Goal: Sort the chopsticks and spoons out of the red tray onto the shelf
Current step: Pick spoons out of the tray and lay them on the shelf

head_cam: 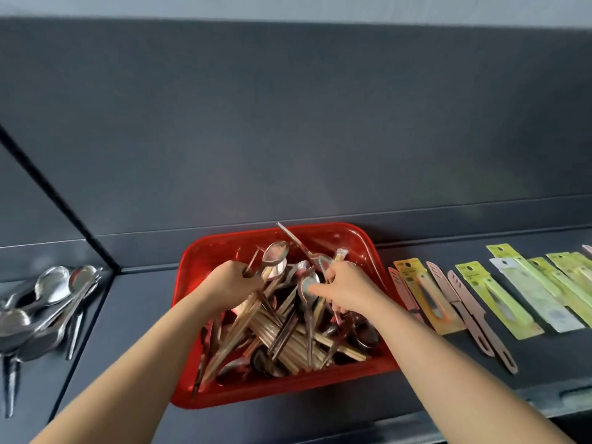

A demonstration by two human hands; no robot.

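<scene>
A red tray point(224, 248) sits on the dark shelf point(134, 315), piled with wooden chopsticks point(272, 331) and metal spoons point(235, 368). Both my hands are inside it. My left hand point(232, 285) is closed around a bundle of chopsticks and spoon handles, with one spoon bowl point(275, 253) sticking up above the fist. My right hand point(344, 288) grips several spoon handles, its thumb pressed on a spoon bowl point(307, 283); a long metal handle point(293, 238) pokes up behind it.
A heap of metal spoons point(41, 306) lies in the shelf section to the left, past a dark divider point(57, 200). Right of the tray, packaged peelers and pink knives point(474, 302) lie in a row. The shelf's front edge runs below.
</scene>
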